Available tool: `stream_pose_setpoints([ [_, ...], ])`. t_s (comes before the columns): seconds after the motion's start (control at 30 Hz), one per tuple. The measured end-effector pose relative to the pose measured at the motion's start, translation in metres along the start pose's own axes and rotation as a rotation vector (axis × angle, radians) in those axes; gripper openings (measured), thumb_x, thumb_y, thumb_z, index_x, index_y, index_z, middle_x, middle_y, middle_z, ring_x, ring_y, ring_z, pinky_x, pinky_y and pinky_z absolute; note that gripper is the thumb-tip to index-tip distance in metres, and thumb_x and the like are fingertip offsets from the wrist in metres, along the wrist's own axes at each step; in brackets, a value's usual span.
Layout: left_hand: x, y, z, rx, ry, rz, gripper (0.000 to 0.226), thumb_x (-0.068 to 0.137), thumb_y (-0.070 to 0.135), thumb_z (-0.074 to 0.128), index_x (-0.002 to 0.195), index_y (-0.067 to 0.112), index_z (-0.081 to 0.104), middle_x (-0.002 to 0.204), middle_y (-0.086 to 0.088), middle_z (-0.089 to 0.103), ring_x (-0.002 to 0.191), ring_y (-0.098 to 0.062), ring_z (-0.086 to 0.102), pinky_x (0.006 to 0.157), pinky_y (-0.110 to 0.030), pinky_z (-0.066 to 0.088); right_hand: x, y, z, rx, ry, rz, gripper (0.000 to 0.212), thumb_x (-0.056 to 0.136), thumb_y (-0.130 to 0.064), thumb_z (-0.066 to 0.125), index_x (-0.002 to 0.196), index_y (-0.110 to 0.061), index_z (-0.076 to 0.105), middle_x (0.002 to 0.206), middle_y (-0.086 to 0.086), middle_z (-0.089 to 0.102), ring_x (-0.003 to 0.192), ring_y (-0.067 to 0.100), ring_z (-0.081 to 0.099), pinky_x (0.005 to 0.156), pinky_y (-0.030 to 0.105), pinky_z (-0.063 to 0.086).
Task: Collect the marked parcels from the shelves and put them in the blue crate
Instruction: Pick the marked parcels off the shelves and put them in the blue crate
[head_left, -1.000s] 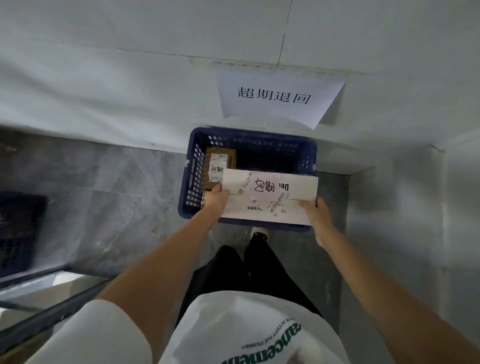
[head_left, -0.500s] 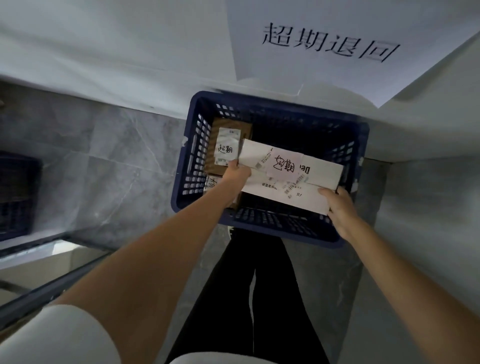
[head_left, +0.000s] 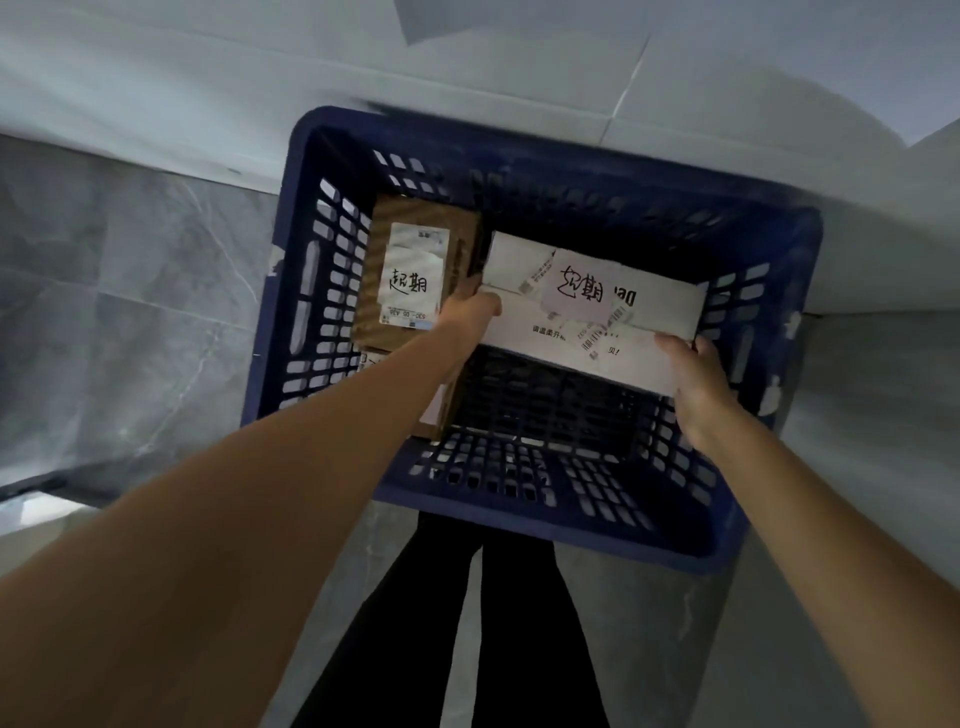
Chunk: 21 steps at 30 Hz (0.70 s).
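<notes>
**White parcel lowered inside the blue crate**

Both hands now reach down into the blue crate (head_left: 332, 291), where half a second ago they held the white parcel (head_left: 587, 312) level with its near rim. The parcel has sunk below the rim and sits in the right half of the crate, above the dark slotted bottom; whether it touches that bottom cannot be told. It lies tilted, its far edge higher in the picture, with a pale marked label (head_left: 579, 291) on top bearing handwritten characters, and small barcode stickers around it.

The left hand (head_left: 467, 314) grips the parcel's left end, fingers curled round the edge and mostly hidden beneath it. The right hand (head_left: 693, 374) holds the near right corner, thumb on top and fingers tucked under.

The view has closed in: the crate fills far more of the picture than before, and the printed paper sign on the wall has slid almost out at the top edge.

Along the crate's left wall lies a brown parcel (head_left: 415, 275) with its own marked white label, just beside the white parcel's left end. Another brown box (head_left: 441, 400) lies nearer, partly behind the left forearm. The crate stands on the grey floor (head_left: 130, 312) against a white wall (head_left: 208, 78). Black trouser legs (head_left: 457, 623) show below.
</notes>
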<state>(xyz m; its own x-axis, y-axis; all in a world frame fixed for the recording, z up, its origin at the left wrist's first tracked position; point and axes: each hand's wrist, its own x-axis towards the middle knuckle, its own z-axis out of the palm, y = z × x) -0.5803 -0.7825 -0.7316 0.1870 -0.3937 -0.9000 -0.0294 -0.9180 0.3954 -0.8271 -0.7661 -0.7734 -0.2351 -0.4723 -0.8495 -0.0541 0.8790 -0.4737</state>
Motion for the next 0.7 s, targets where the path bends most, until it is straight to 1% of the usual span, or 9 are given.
stream_pose_setpoints([
  [0.07, 0.008, -0.002, 0.002, -0.023, 0.002, 0.018, 0.064, 0.083, 0.013, 0.05, 0.145, 0.026, 0.039, 0.13, -0.008, 0.054, 0.115, -0.03, 0.052, 0.102, -0.044, 0.046, 0.007, -0.006, 0.002, -0.005, -0.026, -0.021, 0.07, 0.08, -0.042, 0.067, 0.142, -0.024, 0.04, 0.13, 0.003, 0.056, 0.111, 0.02, 0.058, 0.087, 0.037, 0.052],
  [0.13, 0.02, -0.002, 0.003, -0.025, 0.002, 0.026, 0.074, 0.071, 0.02, 0.052, 0.144, 0.025, 0.039, 0.131, -0.013, 0.054, 0.115, -0.033, 0.053, 0.101, -0.047, 0.046, 0.015, -0.013, 0.006, -0.006, -0.038, -0.039, 0.071, 0.081, -0.042, 0.068, 0.143, -0.025, 0.037, 0.131, 0.004, 0.055, 0.113, 0.021, 0.057, 0.095, 0.044, 0.051],
  [0.23, 0.029, 0.006, 0.001, 0.015, 0.01, 0.048, 0.065, 0.081, 0.015, 0.053, 0.144, 0.022, 0.039, 0.131, -0.012, 0.053, 0.115, -0.03, 0.052, 0.102, -0.039, 0.044, 0.029, -0.023, 0.011, 0.029, -0.052, -0.034, 0.06, 0.089, -0.034, 0.064, 0.141, -0.024, 0.036, 0.124, 0.005, 0.059, 0.107, 0.02, 0.059, 0.09, 0.042, 0.053],
  [0.3, 0.037, 0.01, 0.0, 0.073, 0.002, 0.082, 0.059, 0.089, 0.008, 0.049, 0.145, 0.02, 0.036, 0.133, -0.008, 0.05, 0.11, -0.025, 0.048, 0.096, -0.029, 0.042, 0.036, -0.028, 0.013, 0.035, -0.046, -0.015, 0.062, 0.089, -0.035, 0.063, 0.142, -0.024, 0.034, 0.122, 0.006, 0.058, 0.101, 0.02, 0.059, 0.081, 0.038, 0.054],
  [0.37, 0.046, 0.009, 0.003, 0.168, -0.028, 0.095, 0.063, 0.092, 0.008, 0.048, 0.15, 0.02, 0.025, 0.134, -0.002, 0.044, 0.109, -0.02, 0.043, 0.09, -0.024, 0.037, 0.042, -0.026, 0.014, 0.026, -0.051, 0.007, 0.065, 0.089, -0.037, 0.063, 0.144, -0.024, 0.03, 0.12, 0.006, 0.057, 0.097, 0.019, 0.059, 0.075, 0.035, 0.053],
  [0.4, 0.049, 0.007, 0.006, 0.224, -0.035, 0.099, 0.068, 0.092, 0.009, 0.049, 0.152, 0.02, 0.018, 0.136, 0.0, 0.04, 0.112, -0.02, 0.044, 0.088, -0.023, 0.036, 0.044, -0.024, 0.015, 0.011, -0.05, 0.016, 0.067, 0.089, -0.038, 0.063, 0.145, -0.024, 0.028, 0.12, 0.006, 0.057, 0.096, 0.018, 0.058, 0.076, 0.035, 0.053],
  [0.5, 0.055, 0.003, 0.011, 0.355, -0.021, 0.104, 0.082, 0.09, 0.012, 0.054, 0.155, 0.022, 0.003, 0.15, -0.01, 0.033, 0.125, -0.027, 0.045, 0.09, -0.026, 0.042, 0.05, -0.015, 0.017, -0.002, -0.058, 0.038, 0.072, 0.086, -0.043, 0.064, 0.146, -0.027, 0.026, 0.123, 0.005, 0.055, 0.098, 0.019, 0.058, 0.08, 0.038, 0.053],
  [0.6, 0.06, 0.002, 0.015, 0.366, -0.007, 0.101, 0.088, 0.089, 0.016, 0.058, 0.154, 0.022, -0.001, 0.152, -0.009, 0.031, 0.132, -0.029, 0.04, 0.101, -0.03, 0.039, 0.054, -0.012, 0.017, -0.003, -0.05, 0.037, 0.07, 0.087, -0.042, 0.064, 0.145, -0.027, 0.028, 0.121, 0.005, 0.056, 0.096, 0.017, 0.057, 0.079, 0.036, 0.052],
  [0.7, 0.06, 0.001, 0.015, 0.355, 0.004, 0.126, 0.088, 0.089, 0.015, 0.058, 0.154, 0.022, -0.001, 0.151, -0.009, 0.033, 0.131, -0.028, 0.042, 0.102, -0.029, 0.04, 0.056, -0.011, 0.017, -0.023, -0.042, 0.021, 0.068, 0.088, -0.041, 0.064, 0.144, -0.027, 0.029, 0.123, 0.005, 0.056, 0.094, 0.016, 0.057, 0.08, 0.037, 0.051],
])
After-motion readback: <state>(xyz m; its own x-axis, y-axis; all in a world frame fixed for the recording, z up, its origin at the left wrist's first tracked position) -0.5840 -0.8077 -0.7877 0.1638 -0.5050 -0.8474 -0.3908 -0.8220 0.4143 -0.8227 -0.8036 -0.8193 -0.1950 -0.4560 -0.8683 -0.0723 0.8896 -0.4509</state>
